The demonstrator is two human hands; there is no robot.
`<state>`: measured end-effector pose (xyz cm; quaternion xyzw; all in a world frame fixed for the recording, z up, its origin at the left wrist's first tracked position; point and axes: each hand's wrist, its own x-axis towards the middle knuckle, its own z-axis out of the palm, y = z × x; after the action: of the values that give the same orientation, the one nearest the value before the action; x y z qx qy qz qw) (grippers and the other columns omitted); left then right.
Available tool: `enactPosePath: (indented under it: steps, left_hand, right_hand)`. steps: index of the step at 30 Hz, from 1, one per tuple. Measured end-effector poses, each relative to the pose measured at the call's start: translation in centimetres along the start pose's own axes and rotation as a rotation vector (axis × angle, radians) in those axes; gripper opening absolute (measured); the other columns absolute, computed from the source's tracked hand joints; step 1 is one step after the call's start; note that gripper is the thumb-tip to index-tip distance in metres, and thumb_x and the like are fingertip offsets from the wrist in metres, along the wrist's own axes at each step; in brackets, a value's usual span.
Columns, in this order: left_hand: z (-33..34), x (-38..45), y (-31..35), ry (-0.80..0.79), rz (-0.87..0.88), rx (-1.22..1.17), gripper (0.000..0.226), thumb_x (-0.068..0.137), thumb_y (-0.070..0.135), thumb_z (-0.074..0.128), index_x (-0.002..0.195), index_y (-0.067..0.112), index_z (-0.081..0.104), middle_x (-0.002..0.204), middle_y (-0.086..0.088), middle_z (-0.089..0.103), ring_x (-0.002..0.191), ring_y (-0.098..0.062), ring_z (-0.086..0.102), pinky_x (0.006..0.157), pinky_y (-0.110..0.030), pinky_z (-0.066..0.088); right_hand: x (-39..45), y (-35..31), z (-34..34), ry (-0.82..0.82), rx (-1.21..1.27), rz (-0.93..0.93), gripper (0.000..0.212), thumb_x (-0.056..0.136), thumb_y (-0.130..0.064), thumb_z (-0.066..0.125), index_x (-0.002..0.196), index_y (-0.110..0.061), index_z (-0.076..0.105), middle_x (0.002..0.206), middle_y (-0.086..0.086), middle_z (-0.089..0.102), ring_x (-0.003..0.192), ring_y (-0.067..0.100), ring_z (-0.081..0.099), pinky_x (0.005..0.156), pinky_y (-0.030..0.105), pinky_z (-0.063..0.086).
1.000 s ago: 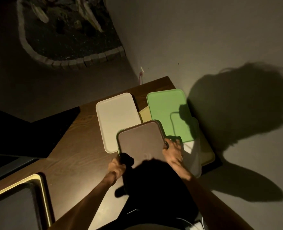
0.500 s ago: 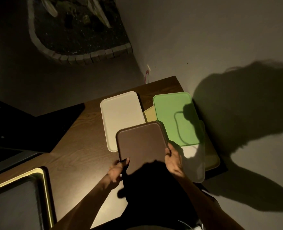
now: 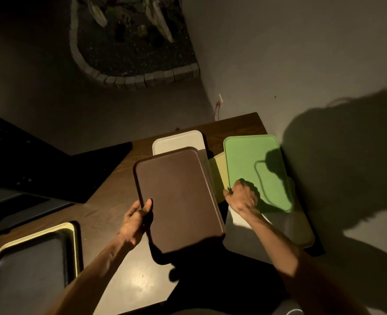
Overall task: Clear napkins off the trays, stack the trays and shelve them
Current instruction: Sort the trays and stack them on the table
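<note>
A brown tray [image 3: 178, 198] is lifted above the wooden table, and my left hand [image 3: 135, 220] grips its left edge with the thumb on top. Under its far end lies a white tray [image 3: 176, 140]. To the right a green tray [image 3: 253, 169] rests on a yellow tray [image 3: 218, 171] and a pale tray [image 3: 278, 228]. My right hand [image 3: 242, 197] is at the green tray's near left edge, fingers curled; whether it grips the tray is unclear. No napkins show on these trays.
The wooden table [image 3: 110, 208] runs along a grey wall on the right. At the near left a dark tray [image 3: 28, 269] sits in a yellow one [image 3: 70, 226]. A black surface [image 3: 40, 160] lies to the left. My shadow darkens the near table.
My left hand has lifted the brown tray and carried it left, over the white tray. My right hand has let go of it and moved right to the green tray's edge.
</note>
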<state>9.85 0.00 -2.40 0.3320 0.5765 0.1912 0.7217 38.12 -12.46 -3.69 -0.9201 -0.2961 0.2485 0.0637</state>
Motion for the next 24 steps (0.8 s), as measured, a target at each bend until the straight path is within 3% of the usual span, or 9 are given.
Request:
enactPosePath:
  steps: [3,6,13,17,20,24]
  left_hand:
    - [-1.7,-0.7,0.6,0.069,-0.004,-0.005,0.009,0.093,0.017,0.063,0.101,0.017,0.068,0.076,0.005,0.073,0.072,-0.012,0.063,0.064,-0.024,0.051]
    - [-3.1,-1.3,0.7,0.079,0.017,0.041,0.008,0.095,0.021,0.06,0.095,0.017,0.067,0.071,0.006,0.07,0.064,-0.01,0.063,0.065,-0.028,0.046]
    - [-5.6,-2.6,0.5,0.143,0.03,0.08,0.018,0.097,0.02,0.057,0.079,0.016,0.057,0.059,0.006,0.061,0.055,-0.012,0.054,0.059,-0.029,0.041]
    - [-6.4,-2.8,0.7,0.157,0.01,0.097,0.018,0.096,0.022,0.059,0.08,0.016,0.057,0.064,0.001,0.06,0.06,-0.014,0.053,0.06,-0.03,0.041]
    - [-7.1,-2.6,0.7,0.189,-0.002,0.092,0.015,0.095,0.025,0.061,0.082,0.016,0.06,0.071,-0.002,0.062,0.069,-0.02,0.055,0.063,-0.031,0.043]
    - [-8.9,-2.6,0.3,0.23,-0.019,0.071,0.017,0.094,0.027,0.062,0.102,0.013,0.063,0.091,-0.011,0.064,0.086,-0.025,0.059,0.071,-0.034,0.045]
  right_hand:
    - [0.4,0.0,0.8,-0.06,-0.219,-0.05,0.038,0.092,-0.047,0.054,0.102,-0.012,0.064,0.1,0.008,0.07,0.09,0.025,0.067,0.069,0.029,0.041]
    - [0.8,0.6,1.5,-0.083,-0.339,-0.141,0.031,0.094,-0.036,0.049,0.103,-0.012,0.066,0.1,0.009,0.071,0.09,0.026,0.067,0.072,0.032,0.043]
    - [0.7,-0.5,0.5,0.084,-0.303,-0.293,0.028,0.093,-0.02,0.045,0.088,-0.004,0.067,0.083,0.017,0.072,0.068,0.03,0.061,0.063,0.032,0.042]
    - [0.2,-4.3,-0.4,0.1,-0.269,-0.344,0.028,0.091,-0.019,0.046,0.09,-0.003,0.069,0.087,0.019,0.072,0.078,0.033,0.067,0.066,0.032,0.045]
    - [-0.8,-7.8,0.0,0.096,-0.255,-0.424,0.028,0.093,-0.018,0.044,0.089,-0.004,0.069,0.08,0.015,0.069,0.066,0.029,0.055,0.062,0.028,0.035]
    - [-1.9,-12.1,1.9,0.046,-0.215,-0.502,0.026,0.092,-0.014,0.044,0.075,-0.006,0.063,0.066,0.01,0.057,0.061,0.026,0.05,0.059,0.03,0.037]
